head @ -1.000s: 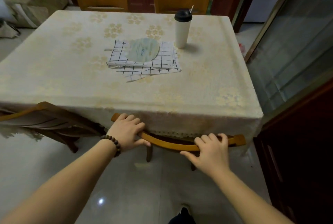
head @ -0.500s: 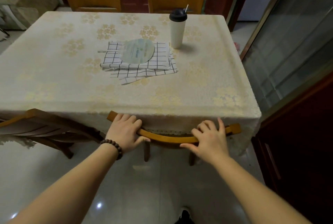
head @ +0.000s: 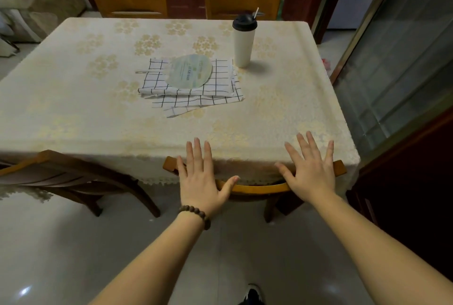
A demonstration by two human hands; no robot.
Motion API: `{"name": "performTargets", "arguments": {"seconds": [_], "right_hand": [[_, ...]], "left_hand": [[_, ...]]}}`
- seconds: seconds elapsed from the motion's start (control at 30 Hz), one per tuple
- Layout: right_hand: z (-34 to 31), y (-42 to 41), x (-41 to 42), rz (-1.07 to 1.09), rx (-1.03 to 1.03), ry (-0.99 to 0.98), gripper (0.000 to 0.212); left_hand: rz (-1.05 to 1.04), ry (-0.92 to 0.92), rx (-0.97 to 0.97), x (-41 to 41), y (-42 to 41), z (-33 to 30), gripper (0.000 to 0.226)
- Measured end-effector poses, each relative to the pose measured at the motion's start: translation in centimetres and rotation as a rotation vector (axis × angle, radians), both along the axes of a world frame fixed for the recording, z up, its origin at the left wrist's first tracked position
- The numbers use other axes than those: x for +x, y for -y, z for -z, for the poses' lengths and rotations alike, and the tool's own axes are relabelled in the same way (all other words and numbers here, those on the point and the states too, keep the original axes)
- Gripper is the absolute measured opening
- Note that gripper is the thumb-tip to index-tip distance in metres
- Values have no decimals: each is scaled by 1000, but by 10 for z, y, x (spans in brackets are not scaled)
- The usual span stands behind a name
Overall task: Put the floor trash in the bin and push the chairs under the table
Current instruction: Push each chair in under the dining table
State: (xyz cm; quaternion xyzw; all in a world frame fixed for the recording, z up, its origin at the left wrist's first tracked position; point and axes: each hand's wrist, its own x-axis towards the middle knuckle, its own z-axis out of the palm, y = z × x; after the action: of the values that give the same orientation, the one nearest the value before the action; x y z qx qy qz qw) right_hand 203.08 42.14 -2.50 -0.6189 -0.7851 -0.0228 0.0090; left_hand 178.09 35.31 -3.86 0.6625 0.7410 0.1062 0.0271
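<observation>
A wooden chair [head: 255,188] stands tucked against the near edge of the table [head: 73,108], its curved backrest just below the hanging cream tablecloth. My left hand [head: 199,179] is spread flat over the backrest's left part, fingers apart and lifted. Over the right part hovers my right hand [head: 310,172], also spread with its fingers apart. Neither hand grips the rail. A second wooden chair [head: 68,177] stands at the near left, angled and partly out from the table. No floor trash or bin shows.
On the table lie checked cloths [head: 196,93] with a round fan on top, and a white tumbler [head: 242,44] with a black lid. Two more chairs [head: 130,1] stand at the far side. A glass door [head: 402,54] and dark cabinet [head: 416,194] line the right.
The chair went further under the table. Both hands let go of the backrest and opened, fingers now spread and raised over it.
</observation>
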Motion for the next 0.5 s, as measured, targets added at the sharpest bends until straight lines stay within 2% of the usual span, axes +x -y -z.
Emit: {"name": "performTargets", "arguments": {"seconds": [0.2, 0.37, 0.5], "right_hand": [[9, 2, -13, -12, 54, 49, 72], [15, -1, -5, -20, 17, 7, 70], [13, 0, -5, -1, -23, 24, 71]], "left_hand": [[-41, -135, -84, -9, -20, 14, 103], [-86, -105, -87, 6, -17, 13, 99], [-72, -156, -161, 3, -19, 10, 98]]}}
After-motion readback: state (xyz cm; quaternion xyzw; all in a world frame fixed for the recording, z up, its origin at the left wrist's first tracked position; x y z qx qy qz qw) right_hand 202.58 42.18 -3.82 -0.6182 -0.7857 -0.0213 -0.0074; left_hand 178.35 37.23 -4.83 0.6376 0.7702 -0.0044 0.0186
